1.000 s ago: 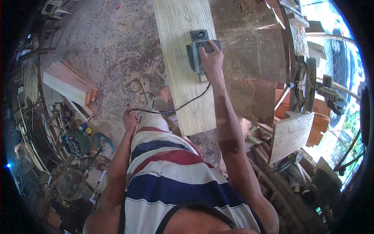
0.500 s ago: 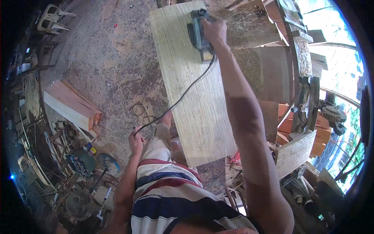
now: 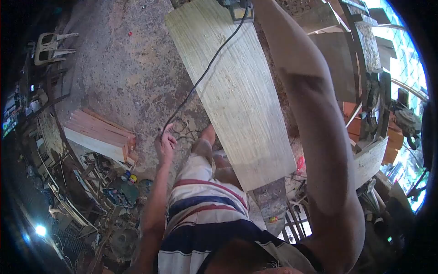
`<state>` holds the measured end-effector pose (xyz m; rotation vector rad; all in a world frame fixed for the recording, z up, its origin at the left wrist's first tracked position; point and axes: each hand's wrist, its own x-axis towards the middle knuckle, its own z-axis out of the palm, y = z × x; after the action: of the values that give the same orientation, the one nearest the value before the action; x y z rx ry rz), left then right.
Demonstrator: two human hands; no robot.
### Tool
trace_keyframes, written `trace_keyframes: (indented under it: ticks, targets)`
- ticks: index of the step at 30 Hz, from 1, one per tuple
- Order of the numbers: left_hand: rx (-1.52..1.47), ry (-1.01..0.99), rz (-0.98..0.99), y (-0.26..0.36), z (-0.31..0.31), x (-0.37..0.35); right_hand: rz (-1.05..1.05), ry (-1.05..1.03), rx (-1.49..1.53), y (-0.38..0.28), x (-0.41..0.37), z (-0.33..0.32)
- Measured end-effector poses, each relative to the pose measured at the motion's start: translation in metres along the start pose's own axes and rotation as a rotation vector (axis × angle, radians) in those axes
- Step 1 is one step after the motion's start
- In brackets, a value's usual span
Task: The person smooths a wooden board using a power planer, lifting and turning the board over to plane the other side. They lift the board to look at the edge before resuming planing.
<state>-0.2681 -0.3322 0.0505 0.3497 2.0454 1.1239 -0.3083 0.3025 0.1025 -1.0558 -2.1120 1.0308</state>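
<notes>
A pale wooden board (image 3: pixel 242 105) lies lengthwise in front of me, its grain running away from my body. At its far end, cut off by the top of the view, is the rear of a corded handheld power tool (image 3: pixel 240 13), shaped like a planer or belt sander. My right arm stretches up past the board's right side to the top edge, and the hand itself is out of the picture. A dark power cord (image 3: pixel 207 68) runs from the tool across the board. Left of the board, my left hand (image 3: pixel 167 144) is closed around this cord with fingers curled.
Stacked lumber (image 3: pixel 100 134) lies on the floor to the left. A plastic chair (image 3: pixel 48 48) is at the far left. Loose cord (image 3: pixel 182 130) coils by my foot. Wood pieces and panels (image 3: pixel 337 64) crowd the right side; clutter fills the lower left.
The view has shifted, and the power tool now sits at the top edge, mostly cut off. My right hand has left the view with it. My left hand, still on the cord, appears higher up.
</notes>
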Motion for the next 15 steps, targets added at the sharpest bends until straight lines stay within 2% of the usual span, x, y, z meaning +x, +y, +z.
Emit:
trace_keyframes:
  ticks: [3,5,6,8,9,10,11,13,15]
  targets:
    - [-0.124,0.076,-0.143,-0.080,-0.030,-0.007,0.042,-0.004,-0.010,0.002,-0.083,-0.027]
    - [-0.072,0.154,-0.070,-0.083,-0.044,-0.029,0.134,-0.036,0.048,-0.007,-0.179,-0.057]
    - [-0.040,0.196,-0.040,-0.085,-0.054,-0.045,0.015,-0.002,0.055,-0.009,-0.241,-0.071]
    - [0.229,0.290,-0.041,-0.101,-0.071,-0.063,0.154,-0.161,0.187,-0.010,-0.369,-0.103]
    - [0.361,0.335,-0.035,-0.109,-0.076,-0.068,0.278,-0.034,0.134,-0.016,-0.447,-0.110]
    - [0.446,0.350,0.024,-0.113,-0.079,-0.073,0.174,0.036,0.078,-0.001,-0.521,-0.113]
    - [0.534,0.360,0.083,-0.115,-0.083,-0.079,0.362,-0.079,0.010,-0.030,-0.570,-0.138]
    - [0.632,0.354,0.185,-0.113,-0.079,-0.084,0.525,-0.104,0.092,-0.049,-0.662,-0.162]
    - [0.650,0.303,0.257,-0.109,-0.060,-0.095,0.657,-0.115,0.162,-0.065,-0.712,-0.176]
